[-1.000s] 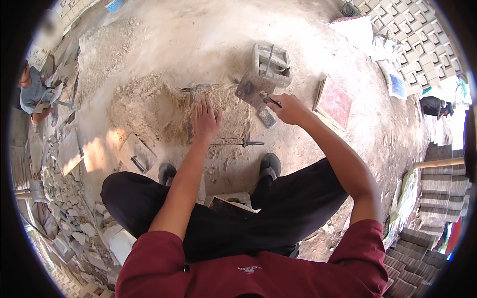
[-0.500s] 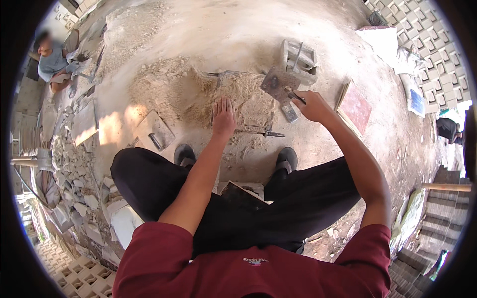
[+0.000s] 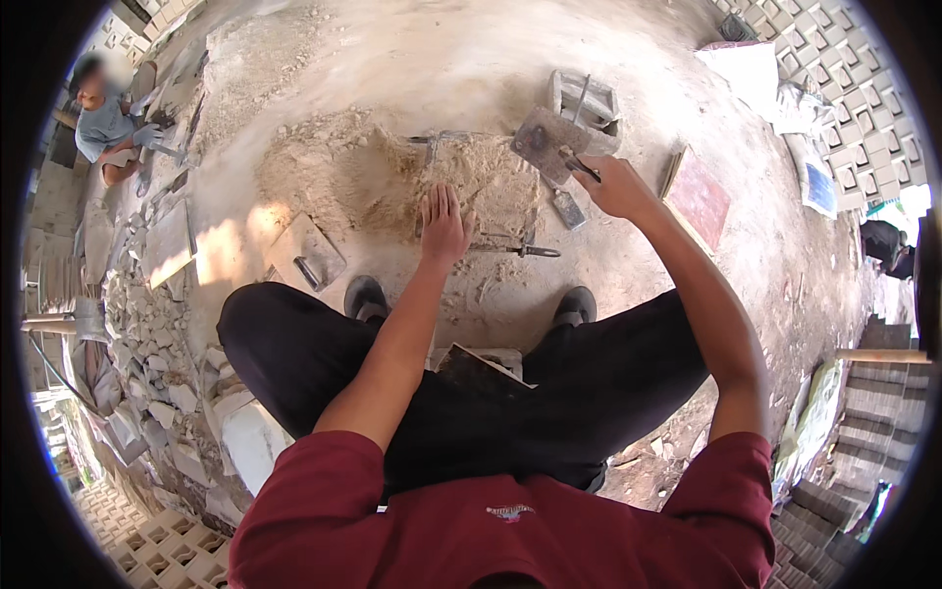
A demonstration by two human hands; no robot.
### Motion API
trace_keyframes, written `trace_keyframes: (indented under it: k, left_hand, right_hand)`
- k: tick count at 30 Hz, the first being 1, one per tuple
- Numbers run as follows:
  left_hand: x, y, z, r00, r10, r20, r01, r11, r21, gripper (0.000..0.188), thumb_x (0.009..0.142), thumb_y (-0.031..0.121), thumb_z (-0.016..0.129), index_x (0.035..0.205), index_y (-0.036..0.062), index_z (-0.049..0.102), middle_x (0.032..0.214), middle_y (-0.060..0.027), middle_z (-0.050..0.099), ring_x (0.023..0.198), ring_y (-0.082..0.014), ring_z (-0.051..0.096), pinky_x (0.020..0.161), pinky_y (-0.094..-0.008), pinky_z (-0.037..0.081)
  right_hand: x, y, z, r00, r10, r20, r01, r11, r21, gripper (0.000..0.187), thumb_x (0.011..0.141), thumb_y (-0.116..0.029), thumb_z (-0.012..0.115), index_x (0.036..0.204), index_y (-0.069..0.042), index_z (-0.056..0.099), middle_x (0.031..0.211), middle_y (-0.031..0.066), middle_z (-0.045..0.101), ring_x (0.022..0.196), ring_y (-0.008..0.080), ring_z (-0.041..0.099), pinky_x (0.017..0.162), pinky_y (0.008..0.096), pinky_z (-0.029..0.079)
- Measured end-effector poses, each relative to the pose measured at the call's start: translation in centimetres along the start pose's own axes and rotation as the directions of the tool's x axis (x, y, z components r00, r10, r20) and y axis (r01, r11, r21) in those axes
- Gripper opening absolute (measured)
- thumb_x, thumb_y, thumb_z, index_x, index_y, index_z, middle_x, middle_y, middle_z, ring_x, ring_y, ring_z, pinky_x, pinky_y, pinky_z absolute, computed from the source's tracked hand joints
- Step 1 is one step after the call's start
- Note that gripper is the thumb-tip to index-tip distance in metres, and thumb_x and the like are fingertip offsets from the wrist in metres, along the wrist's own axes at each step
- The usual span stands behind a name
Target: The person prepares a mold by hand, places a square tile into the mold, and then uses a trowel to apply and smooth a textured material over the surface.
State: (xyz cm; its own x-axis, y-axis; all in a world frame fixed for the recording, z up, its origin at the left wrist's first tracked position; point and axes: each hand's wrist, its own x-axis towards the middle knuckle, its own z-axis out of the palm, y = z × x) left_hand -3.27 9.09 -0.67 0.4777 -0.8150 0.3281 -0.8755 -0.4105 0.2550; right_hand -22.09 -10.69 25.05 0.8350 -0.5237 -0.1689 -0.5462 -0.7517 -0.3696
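My left hand lies flat with its fingers stretched out, palm down on the left edge of a damp, sandy mix. That mix fills a rectangular mould frame whose near bar ends in a dark handle. In my right hand is the handle of a plastering trowel, its flat rectangular blade raised beyond the mould's far right corner. Below that blade, a small pointing trowel lies on the ground at the mould's right side.
A grey open-topped mould stands behind the plastering trowel. A reddish board lies at right, a square plate with a handle at left. Loose sand is heaped left of the mould. Another person squats far left, near broken rubble.
The plastering trowel has shifted slightly left and nearer, with my right hand still around its handle. My left hand stays flat at the mix's edge, a little further right.
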Motion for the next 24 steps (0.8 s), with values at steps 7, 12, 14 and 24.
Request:
trace_keyframes:
  k: [7,12,14,24]
  left_hand:
    - [4.2,1.3,1.2,1.000,0.011,0.002,-0.011,1.000,-0.023,0.078,0.097,0.047,0.040,0.147,-0.0094,0.020,0.155,-0.0255,0.020,0.145,-0.0377,0.017,0.119,-0.0495,0.012]
    - [8.1,2.6,2.1,0.999,0.025,0.020,-0.024,0.997,-0.076,0.076,0.097,0.046,0.040,0.148,-0.0078,0.020,0.156,-0.0242,0.018,0.146,-0.0373,0.015,0.119,-0.0492,0.011]
    - [10.3,2.7,2.3,0.998,0.021,0.052,-0.017,0.997,-0.076,0.076,0.097,0.045,0.040,0.148,-0.0069,0.020,0.157,-0.0237,0.017,0.146,-0.0372,0.014,0.119,-0.0489,0.010]
    - [12.0,2.3,3.3,0.969,0.202,0.143,-0.205,0.979,0.010,0.065,0.101,0.044,0.026,0.150,0.0004,0.024,0.158,-0.0157,0.021,0.148,-0.0277,0.015,0.121,-0.0469,0.005]
  right_hand:
    - [-0.8,-0.2,-1.2,0.998,0.044,-0.049,-0.042,0.998,0.042,0.029,0.093,-0.020,0.056,0.115,-0.004,0.065,0.100,0.0232,0.068,0.096,0.0403,0.064,0.084,0.0446,0.050]
    - [-1.9,1.6,-1.2,0.986,0.160,-0.040,-0.157,0.986,0.061,0.028,0.094,-0.021,0.056,0.114,-0.005,0.066,0.099,0.0230,0.068,0.095,0.0407,0.064,0.083,0.0454,0.050]
    - [-2.2,2.6,-0.8,0.988,0.134,-0.078,-0.129,0.989,0.071,0.027,0.094,-0.021,0.056,0.113,-0.005,0.066,0.098,0.0229,0.068,0.094,0.0412,0.064,0.081,0.0459,0.049]
    - [0.1,4.5,4.6,0.884,0.466,0.038,-0.443,0.810,0.385,0.041,0.099,-0.036,0.044,0.116,-0.001,0.056,0.078,0.0194,0.064,0.050,0.0262,0.061,0.049,0.0404,0.049]
